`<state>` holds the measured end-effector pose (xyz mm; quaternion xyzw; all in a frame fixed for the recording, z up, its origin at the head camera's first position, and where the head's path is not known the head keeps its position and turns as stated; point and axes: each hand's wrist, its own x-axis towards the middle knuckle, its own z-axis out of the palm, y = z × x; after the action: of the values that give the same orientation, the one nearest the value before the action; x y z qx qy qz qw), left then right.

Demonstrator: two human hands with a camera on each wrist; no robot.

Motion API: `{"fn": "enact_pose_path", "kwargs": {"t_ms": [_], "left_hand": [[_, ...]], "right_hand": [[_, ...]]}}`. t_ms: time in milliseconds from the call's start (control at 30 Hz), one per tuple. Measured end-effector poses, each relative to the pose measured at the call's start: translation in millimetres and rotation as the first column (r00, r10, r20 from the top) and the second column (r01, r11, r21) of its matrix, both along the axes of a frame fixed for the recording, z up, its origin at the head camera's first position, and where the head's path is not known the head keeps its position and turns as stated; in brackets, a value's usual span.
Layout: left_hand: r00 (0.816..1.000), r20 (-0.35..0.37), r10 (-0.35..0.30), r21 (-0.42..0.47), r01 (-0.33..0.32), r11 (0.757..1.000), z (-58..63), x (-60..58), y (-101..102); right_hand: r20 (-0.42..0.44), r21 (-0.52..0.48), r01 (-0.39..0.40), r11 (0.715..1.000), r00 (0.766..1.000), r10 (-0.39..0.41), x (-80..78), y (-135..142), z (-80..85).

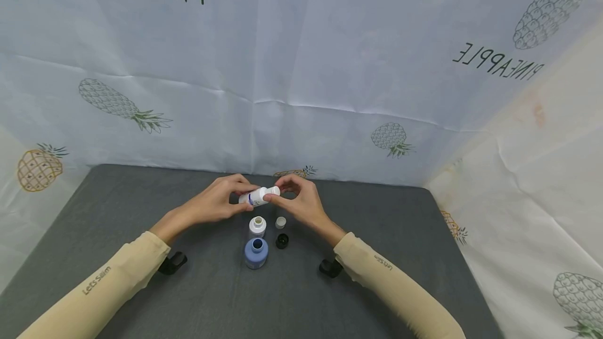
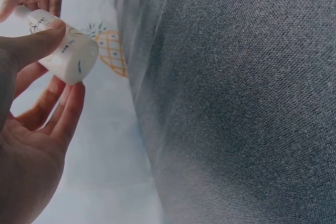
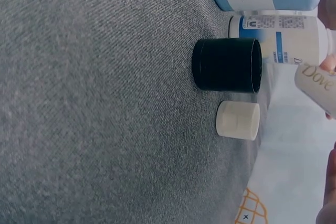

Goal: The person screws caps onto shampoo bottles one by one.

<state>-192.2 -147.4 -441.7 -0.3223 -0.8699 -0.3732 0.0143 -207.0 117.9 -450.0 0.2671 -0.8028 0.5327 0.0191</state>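
Observation:
My left hand holds a small white Dove bottle tilted above the table, thumb on one side and fingers on the other. At the bottle's upper right end, my right hand pinches its white cap between thumb and fingers. The bottle's rounded base faces the left wrist camera. Just below the hands stands an uncapped white bottle with a blue band. Nearer to me is an uncapped blue bottle. In the right wrist view, the right hand shows only at the edge.
A loose white cap and a larger black cap lie on the dark grey table, right of the standing bottles. Behind the table hangs a pale cloth printed with pineapples. Black wrist devices show by both cuffs.

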Motion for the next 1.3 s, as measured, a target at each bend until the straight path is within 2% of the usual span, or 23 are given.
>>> {"fn": "enact_pose_path", "kwargs": {"t_ms": [100,267,333,467,633,933,1300], "left_hand": [[1.0,-0.016,0.006,0.003,-0.006,1.0,-0.8,-0.6,-0.2],[1.0,-0.019,0.015,0.003,-0.015,1.0,-1.5,-0.7,-2.0],[1.0,-0.015,0.019,0.004,-0.019,1.0,-1.2,-0.5,-3.0],[1.0,-0.012,0.019,0.008,-0.019,1.0,-1.3,-0.8,-4.1],[1.0,-0.012,0.009,0.003,-0.009,1.0,-0.5,-1.9,-3.9],[1.0,-0.014,0.012,-0.005,-0.012,1.0,0.5,-2.3,-3.0],[1.0,0.013,0.021,-0.012,-0.02,1.0,1.5,-1.1,0.7]], "right_hand": [[-0.001,-0.036,-0.049,0.998,0.999,0.049,-0.6,3.7,0.9],[-0.037,-0.112,-0.197,0.974,0.98,0.194,-3.4,11.1,2.1],[-0.049,-0.108,-0.245,0.963,0.969,0.241,-5.0,13.1,1.5],[-0.058,-0.083,-0.278,0.957,0.96,0.274,-6.1,13.5,1.4],[-0.043,-0.1,-0.257,0.961,0.966,0.254,-4.7,10.0,1.9],[-0.045,-0.083,-0.166,0.983,0.986,0.163,-3.1,5.3,-0.1],[0.004,-0.074,-0.064,0.995,0.998,0.065,-0.7,2.7,0.5]]}}
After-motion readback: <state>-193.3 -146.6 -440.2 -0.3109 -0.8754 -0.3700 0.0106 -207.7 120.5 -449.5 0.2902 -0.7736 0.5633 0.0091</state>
